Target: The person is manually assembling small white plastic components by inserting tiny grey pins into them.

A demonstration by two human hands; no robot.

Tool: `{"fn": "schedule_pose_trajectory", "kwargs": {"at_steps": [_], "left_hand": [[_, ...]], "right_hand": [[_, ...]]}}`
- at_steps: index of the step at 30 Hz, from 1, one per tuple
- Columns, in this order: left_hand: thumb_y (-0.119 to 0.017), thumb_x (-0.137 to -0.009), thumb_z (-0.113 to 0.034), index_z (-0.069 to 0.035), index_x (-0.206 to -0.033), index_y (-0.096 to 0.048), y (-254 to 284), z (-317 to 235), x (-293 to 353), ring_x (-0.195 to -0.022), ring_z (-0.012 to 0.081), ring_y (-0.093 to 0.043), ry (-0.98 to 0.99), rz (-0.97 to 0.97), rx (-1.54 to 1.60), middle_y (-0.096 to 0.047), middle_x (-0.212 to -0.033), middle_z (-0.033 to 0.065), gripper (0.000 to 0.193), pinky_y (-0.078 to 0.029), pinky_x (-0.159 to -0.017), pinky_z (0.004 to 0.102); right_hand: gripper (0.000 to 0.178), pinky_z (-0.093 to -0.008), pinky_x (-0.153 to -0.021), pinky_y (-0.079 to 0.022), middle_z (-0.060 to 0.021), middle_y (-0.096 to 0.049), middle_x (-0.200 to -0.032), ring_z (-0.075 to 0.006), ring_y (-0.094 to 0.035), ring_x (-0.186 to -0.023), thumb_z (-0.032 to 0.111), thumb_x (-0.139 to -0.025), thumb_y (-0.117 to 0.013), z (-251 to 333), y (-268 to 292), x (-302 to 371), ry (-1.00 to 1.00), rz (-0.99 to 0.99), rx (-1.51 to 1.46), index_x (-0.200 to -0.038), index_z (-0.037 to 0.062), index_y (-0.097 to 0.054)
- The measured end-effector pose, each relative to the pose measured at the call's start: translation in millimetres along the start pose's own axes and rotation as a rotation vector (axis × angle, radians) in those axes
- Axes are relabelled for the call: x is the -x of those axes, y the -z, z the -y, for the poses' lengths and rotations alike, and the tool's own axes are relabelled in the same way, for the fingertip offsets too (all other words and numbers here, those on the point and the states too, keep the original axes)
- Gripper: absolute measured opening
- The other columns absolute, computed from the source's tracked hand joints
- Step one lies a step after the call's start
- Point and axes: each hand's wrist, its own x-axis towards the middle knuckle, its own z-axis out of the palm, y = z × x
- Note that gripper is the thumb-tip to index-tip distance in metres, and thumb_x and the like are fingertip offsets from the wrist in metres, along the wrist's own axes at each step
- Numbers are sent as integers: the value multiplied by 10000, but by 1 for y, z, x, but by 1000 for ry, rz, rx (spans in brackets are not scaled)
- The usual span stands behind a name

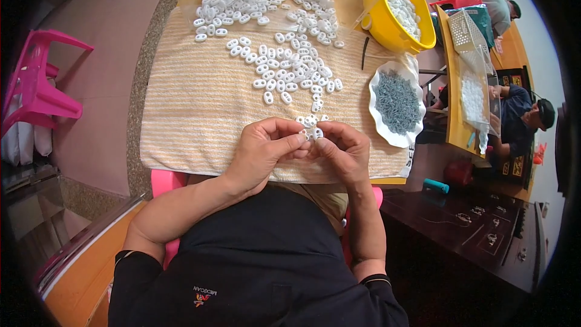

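At far left, one pink stool. Centre, on one striped towel, loose white two-holed pieces, too many to count. Near its front edge, left hand and right hand angled inward, fingertips meeting, pinching at least one white piece. Rightward, one scalloped dish of countless grey parts; one yellow basin; two people.

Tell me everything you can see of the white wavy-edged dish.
The white dish has a scalloped rim and a smooth look, perhaps plastic or ceramic; I can't tell which. It sits upright near the right edge of the striped towel, nearer the wearer than the yellow tub. Many small grey-blue pieces fill its middle. The right hand is apart from it.
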Motion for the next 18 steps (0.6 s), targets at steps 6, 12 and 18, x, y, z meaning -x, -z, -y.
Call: {"fn": "schedule_pose_trajectory", "kwargs": {"at_steps": [6, 12, 18], "left_hand": [[-619, -887, -35, 10, -1021, -607, 1, 1, -1, -807, 145, -664, 9, 2, -1, -674, -911, 100, 142, -566, -749, 270], [-630, -881, -35, 7, -1010, -614, 1, 1, -1, -785, 141, -660, 21, -10, -9, -673, -884, 99, 137, -563, -741, 268], [-633, -878, -34, 9, -1007, -617, 0, 0, -1, -777, 141, -657, 28, -12, -14, -672, -870, 99, 136, -560, -734, 264]], "right_hand": [[238, -261, -675, -544, -97, -671, -852, -147, -659, -739, -23, -853, -626, 2, -3, 0, -44, -45, -45, -1085, -65, -603], [239, -264, -687, -545, -92, -660, -858, -150, -660, -749, -32, -849, -615, -1, -1, -1, -53, -50, -46, -1084, -69, -599], [247, -265, -700, -544, -95, -658, -879, -152, -659, -766, -28, -851, -619, 0, -1, 0, -47, -31, -56, -1093, -73, -592]]}}
